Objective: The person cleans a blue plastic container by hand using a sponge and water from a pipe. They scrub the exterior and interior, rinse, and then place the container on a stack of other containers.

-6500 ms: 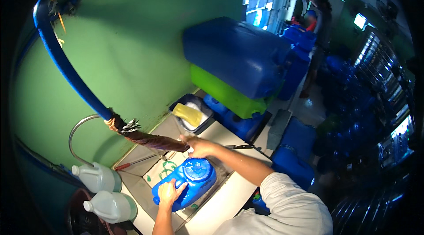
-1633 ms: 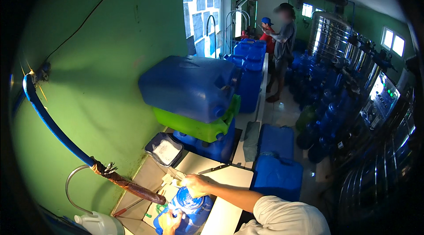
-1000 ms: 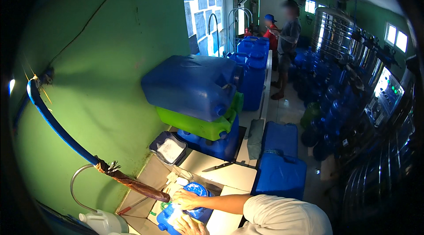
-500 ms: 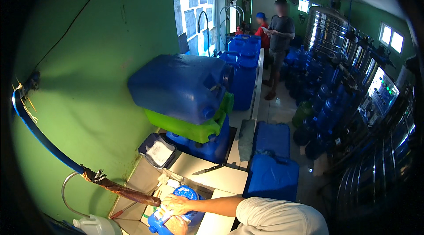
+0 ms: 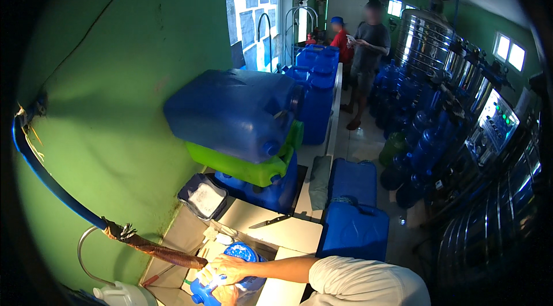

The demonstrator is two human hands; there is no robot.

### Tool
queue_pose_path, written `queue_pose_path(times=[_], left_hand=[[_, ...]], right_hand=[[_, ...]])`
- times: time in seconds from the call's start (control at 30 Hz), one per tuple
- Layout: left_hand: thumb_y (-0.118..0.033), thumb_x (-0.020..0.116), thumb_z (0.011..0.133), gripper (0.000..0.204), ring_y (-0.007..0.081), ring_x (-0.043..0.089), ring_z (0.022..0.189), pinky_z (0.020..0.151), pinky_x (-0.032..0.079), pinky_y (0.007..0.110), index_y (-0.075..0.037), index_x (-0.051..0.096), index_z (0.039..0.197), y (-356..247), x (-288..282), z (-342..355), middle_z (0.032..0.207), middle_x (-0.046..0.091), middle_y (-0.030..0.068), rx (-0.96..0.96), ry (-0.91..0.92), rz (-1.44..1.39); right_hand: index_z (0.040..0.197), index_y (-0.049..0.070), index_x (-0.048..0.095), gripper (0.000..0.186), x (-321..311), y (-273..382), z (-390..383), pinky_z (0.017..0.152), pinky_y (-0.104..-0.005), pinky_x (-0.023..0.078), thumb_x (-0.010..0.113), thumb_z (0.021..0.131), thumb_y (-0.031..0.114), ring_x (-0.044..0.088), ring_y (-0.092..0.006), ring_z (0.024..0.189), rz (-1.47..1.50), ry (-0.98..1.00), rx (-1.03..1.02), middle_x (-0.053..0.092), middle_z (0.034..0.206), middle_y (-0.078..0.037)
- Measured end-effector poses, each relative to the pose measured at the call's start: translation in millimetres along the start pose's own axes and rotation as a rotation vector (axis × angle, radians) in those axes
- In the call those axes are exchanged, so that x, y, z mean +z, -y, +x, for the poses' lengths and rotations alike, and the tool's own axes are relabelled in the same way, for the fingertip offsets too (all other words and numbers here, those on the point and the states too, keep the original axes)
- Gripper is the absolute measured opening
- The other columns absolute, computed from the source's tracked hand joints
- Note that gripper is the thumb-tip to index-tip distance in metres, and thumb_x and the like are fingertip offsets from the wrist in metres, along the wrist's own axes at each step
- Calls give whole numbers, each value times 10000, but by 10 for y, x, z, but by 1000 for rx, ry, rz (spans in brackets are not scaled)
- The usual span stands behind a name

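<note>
A blue water container (image 5: 249, 286) stands in the tiled basin at the lower middle. A spout with a cap (image 5: 201, 293) points toward the lower left. My right hand (image 5: 228, 267) reaches in from the right and lies over the container's top, its fingers curled around something pale that I cannot make out. Just below it, my left hand (image 5: 226, 294) rests against the container, its fingers partly hidden. The brown wrapped end of a blue hose (image 5: 173, 252) comes close to my right fingertips. A round blue piece with white patches (image 5: 239, 252) shows behind my right wrist.
Stacked blue and green jugs (image 5: 236, 116) stand against the green wall. A knife (image 5: 269, 221) lies on the tiled ledge beside a dark tub (image 5: 204, 197). A white jug (image 5: 125, 293) is at the lower left. Two people (image 5: 368, 41) stand at the back near a steel tank (image 5: 425, 38).
My right hand has shifted slightly on the container's top, and the pale thing by its fingers shows a little differently. At the back, the standing person has moved slightly to the right.
</note>
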State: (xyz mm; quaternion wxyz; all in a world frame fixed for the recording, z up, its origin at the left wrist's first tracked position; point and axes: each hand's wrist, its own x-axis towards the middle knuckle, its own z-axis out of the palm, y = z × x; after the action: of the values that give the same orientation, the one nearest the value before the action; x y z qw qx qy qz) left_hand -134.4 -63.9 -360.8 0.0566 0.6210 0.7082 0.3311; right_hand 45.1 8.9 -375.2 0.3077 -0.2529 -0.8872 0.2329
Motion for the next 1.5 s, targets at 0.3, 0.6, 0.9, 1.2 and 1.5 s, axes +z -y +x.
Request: queue_pose_path(times=[0.3,0.6,0.9,1.2,1.5], left_hand=[[-348,746,886,405,277,628,1113,966,509,466,-105,698,1207,-333,259,-357,1181,690,122,211,235,45],[-338,739,889,395,272,635,1104,979,501,459,-97,704,1200,-92,149,33,1163,696,118,90,137,43],[-329,732,893,385,266,642,1095,993,494,453,-88,711,1193,-108,123,-117,1144,703,115,171,258,74],[-320,725,897,376,261,649,1087,1006,486,446,-80,718,1185,-10,47,-187,1126,709,112,90,198,7],[-311,718,901,367,255,656,1078,1020,479,439,-71,724,1178,27,-64,72,1108,715,108,-81,59,-53]], right_hand=[[904,89,701,373,-16,47,-5,993,-456,383,755,723,411,528,-310,1123,-1,139,101,603,1095,-108],[914,78,709,297,119,-39,36,1024,-434,367,736,766,334,513,-285,1175,33,131,84,581,1159,-108],[1008,112,696,271,87,-92,61,982,-435,393,697,837,323,531,-282,1125,-27,142,64,591,1085,-95],[1096,145,685,337,142,-152,199,943,-449,385,689,845,370,583,-287,1062,-119,435,184,667,1024,-99],[948,131,702,346,126,-97,-102,875,-513,391,700,820,453,611,-335,987,-52,287,67,684,972,-119]])
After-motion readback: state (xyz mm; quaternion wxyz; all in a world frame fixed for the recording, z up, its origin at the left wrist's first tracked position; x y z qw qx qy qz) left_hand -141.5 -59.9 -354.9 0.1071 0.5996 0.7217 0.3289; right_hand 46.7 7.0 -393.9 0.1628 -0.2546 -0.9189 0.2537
